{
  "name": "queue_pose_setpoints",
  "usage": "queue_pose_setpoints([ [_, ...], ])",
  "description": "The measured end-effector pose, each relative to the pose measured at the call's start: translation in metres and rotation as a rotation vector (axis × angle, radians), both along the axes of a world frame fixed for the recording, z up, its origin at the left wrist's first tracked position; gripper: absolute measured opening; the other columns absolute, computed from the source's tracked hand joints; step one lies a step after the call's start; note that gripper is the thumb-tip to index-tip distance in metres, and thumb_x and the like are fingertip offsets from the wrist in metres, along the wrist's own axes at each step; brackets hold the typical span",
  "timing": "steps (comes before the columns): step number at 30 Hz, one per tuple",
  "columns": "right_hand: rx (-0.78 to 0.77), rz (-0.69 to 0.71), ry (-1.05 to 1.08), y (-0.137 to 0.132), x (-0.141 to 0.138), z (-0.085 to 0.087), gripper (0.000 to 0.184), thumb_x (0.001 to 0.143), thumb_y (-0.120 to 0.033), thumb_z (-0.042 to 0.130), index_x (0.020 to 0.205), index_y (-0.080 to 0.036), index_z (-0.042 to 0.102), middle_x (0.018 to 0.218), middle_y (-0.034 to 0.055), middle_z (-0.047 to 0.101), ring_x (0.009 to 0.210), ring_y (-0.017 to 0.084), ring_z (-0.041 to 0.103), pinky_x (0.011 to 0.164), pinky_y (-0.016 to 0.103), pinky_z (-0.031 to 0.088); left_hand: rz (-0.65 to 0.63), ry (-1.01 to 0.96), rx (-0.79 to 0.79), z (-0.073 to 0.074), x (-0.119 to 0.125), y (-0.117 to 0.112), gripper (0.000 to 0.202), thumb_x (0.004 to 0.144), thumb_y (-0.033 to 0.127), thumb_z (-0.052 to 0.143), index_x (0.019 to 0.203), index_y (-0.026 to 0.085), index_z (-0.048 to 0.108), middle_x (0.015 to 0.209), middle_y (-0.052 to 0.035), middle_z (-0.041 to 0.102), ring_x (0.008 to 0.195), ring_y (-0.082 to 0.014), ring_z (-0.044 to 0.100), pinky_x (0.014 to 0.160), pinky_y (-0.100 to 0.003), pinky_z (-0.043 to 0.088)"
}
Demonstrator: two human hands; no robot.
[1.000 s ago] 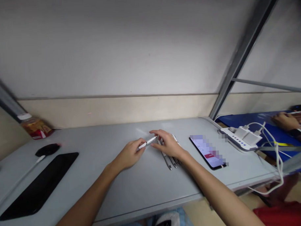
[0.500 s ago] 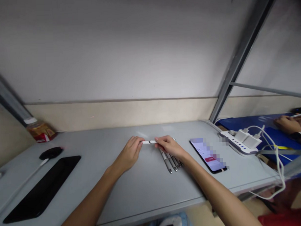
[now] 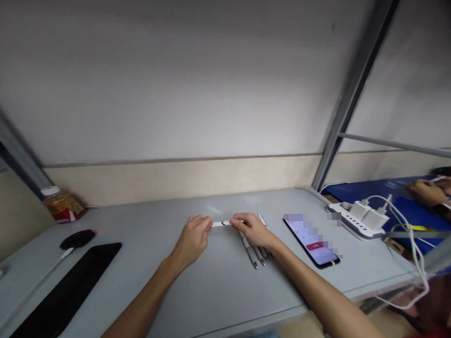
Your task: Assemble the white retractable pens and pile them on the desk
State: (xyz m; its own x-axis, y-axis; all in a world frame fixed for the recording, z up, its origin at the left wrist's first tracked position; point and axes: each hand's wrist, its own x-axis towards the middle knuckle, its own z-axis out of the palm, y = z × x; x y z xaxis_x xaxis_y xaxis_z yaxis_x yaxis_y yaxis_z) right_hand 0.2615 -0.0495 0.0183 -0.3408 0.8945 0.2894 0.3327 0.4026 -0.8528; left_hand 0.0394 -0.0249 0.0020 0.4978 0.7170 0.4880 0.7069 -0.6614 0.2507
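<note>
Above the grey desk, a white pen with a dark mark near its middle is held level between my two hands. My left hand is closed around its left end, which the fingers hide. Thumb and fingers of my right hand pinch the other end. Several grey-and-white pens lie side by side on the desk below my right hand, their metal tips pointing towards me. That hand and wrist hide part of them.
A lit phone and a white power strip with chargers and cables lie to the right. At left are a black tablet-like slab, a black mouse-like object and a bottle. Another person's hands are over a blue desk.
My left hand has turned slightly, its fingers curled more tightly round the pen's end. Both hands still hold the pen. The whole view has shifted a little as my head tilted.
</note>
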Motion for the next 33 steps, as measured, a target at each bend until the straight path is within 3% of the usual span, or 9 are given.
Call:
queue_pose_setpoints([
  [3,0.200,-0.078,-0.077,0.000,-0.001,-0.001,0.025,0.089,-0.038,0.052,0.086,-0.018,0.065,0.071,-0.0003,0.057,0.063,0.012,0.047,0.059,0.022,0.035,0.019,-0.078,-0.127,-0.004,-0.002,0.004,0.028,0.093,0.023,0.030,0.073,0.020,0.049,0.071,-0.0021,0.057,0.070,-0.0174,0.052,0.069,-0.030,0.038],
  [6,0.175,-0.127,-0.046,0.004,0.000,-0.007,0.031,0.084,-0.037,0.060,0.109,-0.019,0.064,0.079,0.0011,0.062,0.065,0.012,0.052,0.061,0.023,0.039,0.030,-0.083,-0.174,-0.007,-0.003,0.007,0.032,0.096,0.029,0.028,0.074,0.020,0.049,0.071,-0.0014,0.056,0.069,-0.0169,0.052,0.068,-0.029,0.038],
  [11,0.129,-0.146,-0.107,0.009,0.003,-0.013,0.024,0.089,-0.032,0.049,0.080,-0.017,0.066,0.065,-0.0003,0.056,0.059,0.012,0.049,0.057,0.023,0.037,0.011,-0.038,-0.121,-0.011,-0.002,0.008,0.034,0.097,0.031,0.027,0.073,0.020,0.049,0.070,-0.0010,0.054,0.068,-0.0165,0.051,0.068,-0.029,0.037],
  [13,0.203,-0.165,-0.059,0.009,0.003,-0.013,0.010,0.081,-0.025,0.058,0.086,-0.018,0.065,0.081,0.0015,0.059,0.071,0.013,0.054,0.063,0.022,0.040,0.016,-0.036,-0.117,-0.011,-0.001,0.006,0.033,0.097,0.031,0.028,0.074,0.020,0.049,0.069,-0.0007,0.054,0.067,-0.0163,0.050,0.068,-0.029,0.037],
  [15,0.209,-0.185,-0.022,0.009,0.003,-0.012,0.022,0.076,-0.024,0.065,0.098,-0.020,0.064,0.089,0.0021,0.059,0.076,0.014,0.055,0.065,0.023,0.041,0.014,-0.029,-0.122,-0.009,-0.001,0.004,0.033,0.097,0.032,0.030,0.076,0.020,0.051,0.072,-0.0012,0.055,0.069,-0.0166,0.051,0.070,-0.029,0.037],
  [20,0.057,-0.120,-0.102,0.010,0.002,-0.015,0.025,0.089,-0.033,0.050,0.088,-0.017,0.068,0.066,-0.0004,0.059,0.061,0.013,0.052,0.060,0.024,0.038,-0.026,0.034,-0.109,-0.001,-0.001,-0.004,0.028,0.097,0.034,0.033,0.088,0.020,0.055,0.086,-0.0036,0.059,0.084,-0.0194,0.054,0.080,-0.034,0.039],
  [24,0.169,-0.162,0.034,0.015,0.001,-0.021,0.021,0.077,-0.029,0.065,0.095,-0.018,0.067,0.090,0.0028,0.064,0.079,0.015,0.057,0.068,0.024,0.041,-0.028,0.051,-0.103,0.001,-0.003,-0.004,0.026,0.097,0.033,0.033,0.090,0.020,0.054,0.088,-0.0040,0.059,0.085,-0.0200,0.054,0.080,-0.035,0.039],
  [29,-0.060,-0.136,0.009,0.020,0.002,-0.027,0.032,0.088,-0.041,0.049,0.079,-0.015,0.065,0.060,-0.0015,0.052,0.052,0.010,0.045,0.052,0.022,0.035,-0.033,0.048,-0.096,-0.004,-0.004,-0.001,0.025,0.098,0.033,0.030,0.094,0.021,0.053,0.088,-0.0033,0.060,0.086,-0.0200,0.055,0.080,-0.034,0.039],
  [33,0.042,-0.114,0.090,0.019,0.002,-0.026,0.018,0.078,-0.033,0.063,0.088,-0.018,0.062,0.075,-0.0011,0.057,0.064,0.011,0.050,0.058,0.021,0.039,-0.030,0.050,-0.128,-0.006,-0.004,0.000,0.022,0.098,0.031,0.031,0.098,0.022,0.051,0.087,-0.0018,0.061,0.082,-0.0193,0.057,0.079,-0.034,0.039],
])
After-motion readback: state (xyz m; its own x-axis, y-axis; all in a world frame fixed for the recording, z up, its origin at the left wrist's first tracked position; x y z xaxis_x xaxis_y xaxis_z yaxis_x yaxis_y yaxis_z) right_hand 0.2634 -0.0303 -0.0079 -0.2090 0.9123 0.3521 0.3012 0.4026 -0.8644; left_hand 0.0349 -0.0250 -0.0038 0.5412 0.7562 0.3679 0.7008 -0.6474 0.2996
